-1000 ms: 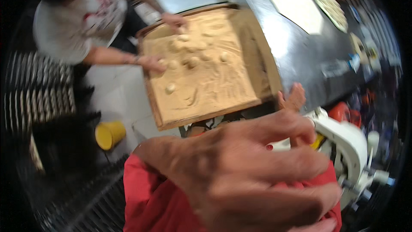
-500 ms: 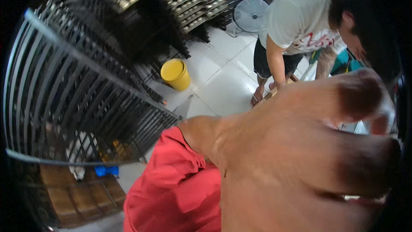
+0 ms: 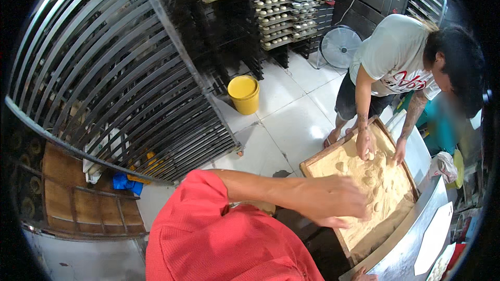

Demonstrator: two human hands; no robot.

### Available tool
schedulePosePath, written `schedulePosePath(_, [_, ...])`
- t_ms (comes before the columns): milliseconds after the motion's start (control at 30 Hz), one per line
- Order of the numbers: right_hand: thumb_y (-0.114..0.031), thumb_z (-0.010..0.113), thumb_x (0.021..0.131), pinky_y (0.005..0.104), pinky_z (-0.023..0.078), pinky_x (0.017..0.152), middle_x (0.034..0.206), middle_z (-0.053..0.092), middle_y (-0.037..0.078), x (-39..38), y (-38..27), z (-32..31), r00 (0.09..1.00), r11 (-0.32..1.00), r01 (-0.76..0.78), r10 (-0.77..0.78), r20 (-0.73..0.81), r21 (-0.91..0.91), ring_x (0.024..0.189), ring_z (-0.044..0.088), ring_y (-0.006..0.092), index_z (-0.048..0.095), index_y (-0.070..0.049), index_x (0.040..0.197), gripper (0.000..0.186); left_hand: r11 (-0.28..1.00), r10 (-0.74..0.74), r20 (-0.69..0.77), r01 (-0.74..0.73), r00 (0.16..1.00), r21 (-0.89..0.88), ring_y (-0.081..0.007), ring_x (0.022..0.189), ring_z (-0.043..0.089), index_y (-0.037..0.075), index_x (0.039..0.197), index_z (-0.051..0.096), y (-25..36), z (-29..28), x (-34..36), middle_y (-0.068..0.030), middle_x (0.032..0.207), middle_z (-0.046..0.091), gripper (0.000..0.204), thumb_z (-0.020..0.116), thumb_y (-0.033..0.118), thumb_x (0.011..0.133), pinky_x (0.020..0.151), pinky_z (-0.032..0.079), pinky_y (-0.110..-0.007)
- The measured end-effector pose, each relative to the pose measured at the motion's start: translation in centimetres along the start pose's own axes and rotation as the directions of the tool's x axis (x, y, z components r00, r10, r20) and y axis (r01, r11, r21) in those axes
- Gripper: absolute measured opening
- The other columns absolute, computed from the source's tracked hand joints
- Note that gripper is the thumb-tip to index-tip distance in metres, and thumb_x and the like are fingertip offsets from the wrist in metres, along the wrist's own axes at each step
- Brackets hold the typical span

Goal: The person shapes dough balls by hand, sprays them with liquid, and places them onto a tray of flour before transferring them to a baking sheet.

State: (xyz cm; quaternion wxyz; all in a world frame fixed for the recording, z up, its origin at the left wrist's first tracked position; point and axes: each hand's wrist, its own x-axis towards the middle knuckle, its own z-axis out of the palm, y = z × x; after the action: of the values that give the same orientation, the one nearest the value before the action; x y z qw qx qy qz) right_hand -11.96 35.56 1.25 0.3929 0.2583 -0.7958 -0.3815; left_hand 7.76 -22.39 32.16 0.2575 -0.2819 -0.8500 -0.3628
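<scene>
Left hand above a tray of crumbs and dough

The person's left hand (image 3: 327, 199), reaching from a loose red sleeve (image 3: 224, 234), hovers across the left edge of a shallow, rectangular wooden tray (image 3: 327, 157) filled with fine, sandy-yellow crumbs (image 3: 391, 190). Its fingers (image 3: 341, 222) bend downward and are blurred; whether they pinch anything cannot be told. The person's right hand (image 3: 363, 275) shows only in part at the tray's near corner, so how its fingers stand cannot be told either.

Small, rounded, pale dough pieces (image 3: 341, 167) lie in the crumbs, one of them near the tray's far-left edge. Toward the far corner, a co-worker's hand (image 3: 365, 143) is on another dough piece; the co-worker's other hand (image 3: 400, 151) is at the far-right edge.

Just beside the tray's near-right edge is a grey metal surface (image 3: 403, 242), bearing a long, flat white board (image 3: 435, 239) along its right side.
</scene>
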Motion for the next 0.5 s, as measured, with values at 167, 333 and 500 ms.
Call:
schedulePosePath(167, [-0.04,0.044,0.105,0.0506,0.052,0.077,0.1,0.071,0.017,-0.1,-0.8,-2.5,0.993,0.995,-0.1,0.101,0.058,-0.026,0.081,0.068,0.0325,0.06,0.002,0.131,0.052,0.818,-0.173,0.349,0.332,0.921,-0.47,-0.0301,0.087,0.064,0.004,0.087,0.07,4.0,4.6,-11.3,-0.0108,0.087,0.066,0.022,0.077,0.025,0.086,0.073,0.049,-0.041])
schedulePosePath(333, [-0.042,0.037,0.106,0.0545,0.049,0.086,0.106,0.07,0.02,-0.5,0.3,-5.2,0.99,0.983,-0.131,0.136,0.037,-0.126,0.087,0.069,0.0355,0.06,0.004,0.13,0.057,0.626,-0.166,0.441,0.439,0.882,-0.645,-0.0237,0.085,0.065,0.002,0.086,0.072,6.6,5.9,-15.8,-0.0102,0.091,0.069,0.029,0.077,0.03,0.091,0.071,0.05,-0.036])
schedulePosePath(500, [-0.044,0.026,0.108,0.0598,0.045,0.098,0.115,0.069,0.025,-2.1,-1.0,-7.2,0.986,0.962,-0.133,0.152,0.063,-0.239,0.097,0.069,0.0398,0.06,0.007,0.129,0.065,0.692,-0.338,0.549,0.597,0.765,-0.406,-0.022,0.08,0.063,0.001,0.08,0.069,7.5,1.3,-19.5,-0.0106,0.087,0.068,0.036,0.072,0.034,0.094,0.067,0.048,-0.038])
